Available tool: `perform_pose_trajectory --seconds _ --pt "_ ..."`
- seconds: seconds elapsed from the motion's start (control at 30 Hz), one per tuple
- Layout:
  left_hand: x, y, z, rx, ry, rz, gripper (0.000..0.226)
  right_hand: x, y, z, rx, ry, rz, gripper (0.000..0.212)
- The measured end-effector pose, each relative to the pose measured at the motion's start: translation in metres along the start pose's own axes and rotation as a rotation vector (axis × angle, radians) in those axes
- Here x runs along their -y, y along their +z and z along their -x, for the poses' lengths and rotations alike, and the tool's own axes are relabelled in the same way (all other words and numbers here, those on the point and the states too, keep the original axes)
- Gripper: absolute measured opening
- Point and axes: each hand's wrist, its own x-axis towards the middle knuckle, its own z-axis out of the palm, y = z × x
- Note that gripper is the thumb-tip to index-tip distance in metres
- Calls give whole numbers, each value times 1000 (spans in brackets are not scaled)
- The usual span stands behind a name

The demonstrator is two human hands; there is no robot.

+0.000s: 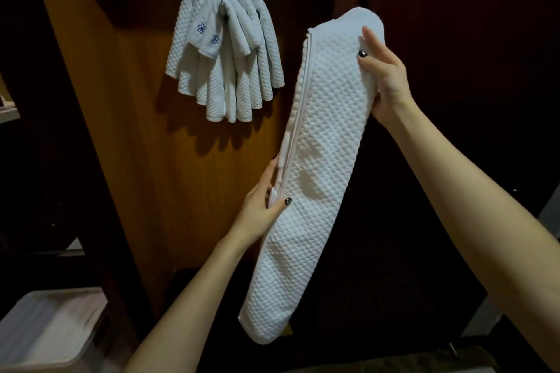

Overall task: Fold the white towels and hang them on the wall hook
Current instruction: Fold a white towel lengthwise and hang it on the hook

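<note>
I see one towel [318,160] in my hands, folded lengthwise into a long narrow strip and held tilted, its top leaning right and its bottom end hanging lower left. It is white with a waffle weave, and its hemmed edges are stacked along the left side. My left hand [260,206] pinches that hemmed edge about midway down, thumb on the front and fingers behind. My right hand [385,79] grips the upper right edge, thumb on the front and one finger lying straight up the cloth.

Up and left of it, well apart, a bundle of hung towels [224,70] drapes over one hook [222,7] on the wood panel [145,130]. Their ends fan out below; I cannot separate the layers well enough to count them. Two small blue flower marks [201,28] show on corners in the bundle. I can read no writing on them.

One white bin [51,327] sits at the lower left.
</note>
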Motion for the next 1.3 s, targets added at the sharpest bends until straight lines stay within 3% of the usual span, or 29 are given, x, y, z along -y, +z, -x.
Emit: perform_pose_trajectory --seconds 0.1,0.23,0.33,0.43,0.6,0.7,0.87,0.93,1.03,1.17,1.3 --pt "-5 2 2 19 83 -170 59 -2 4 0 -57 -40 51 45" --pt "-11 13 8 131 53 -121 60 -6 14 0 -73 -100 174 47" --pt "-9 26 17 104 -15 88 70 -9 20 3 -53 -153 281 47" --pt "-5 21 22 -29 -131 347 85 -9 16 2 -28 -219 420 45" --pt "-13 -26 17 -47 -263 341 27 -11 -1 -1 -49 -214 658 37" --pt "-18 -57 7 0 -289 206 20 -15 -13 -1 -37 -161 727 39" --pt "-29 -106 -19 149 -164 -175 24 -28 -19 -4 -226 -122 536 55" --pt "-36 -118 -29 174 -139 -281 38 -29 -13 -12 -194 -104 482 54" --pt "-45 -140 -38 176 -255 -249 61 -29 1 -29 -180 -89 416 46" --pt "-55 -171 -53 352 -370 -187 54 -33 24 -56 -216 -71 383 43" --pt "-51 -212 -77 211 -356 -156 44 -44 42 -78 -250 -100 358 62"
